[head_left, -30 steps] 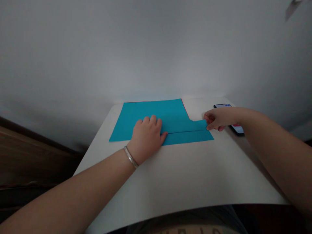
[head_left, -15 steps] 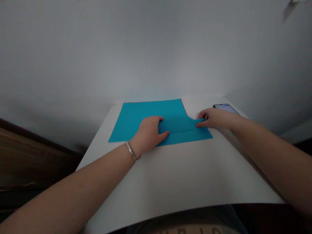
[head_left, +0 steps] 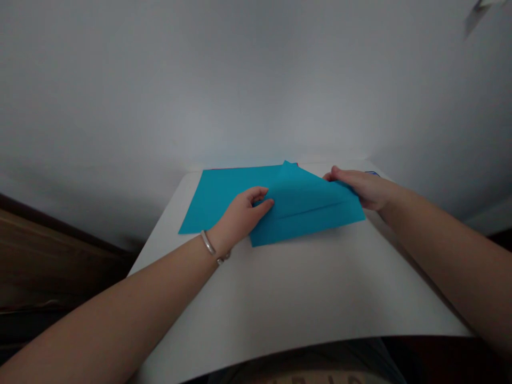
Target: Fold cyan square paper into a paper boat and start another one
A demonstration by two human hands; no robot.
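in the head view, the creased blue rectangular paper sheet [head_left: 312,202], flat a moment ago, is now raised and tilted above the white table [head_left: 320,293], nearer its far edge, so its crease is no longer pressed down. the bare right hand [head_left: 358,186] holds its right end, fingers behind; the bare left hand [head_left: 246,210] sits narrow at its left end, though whether it pinches i cannot tell. the flat blue paper [head_left: 224,186] beneath stays put.

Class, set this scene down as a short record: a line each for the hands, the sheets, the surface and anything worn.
Left hand: thumb and fingers at the left part of the creased blue sheet; grip unclear
Right hand: behind that sheet's raised right end, fingers partly hidden
Creased blue sheet: tilted, overlapping the flat sheet
Flat sheet: blue, thin red line at its far edge
Surface: white table
Worn: silvery bracelet, left wrist
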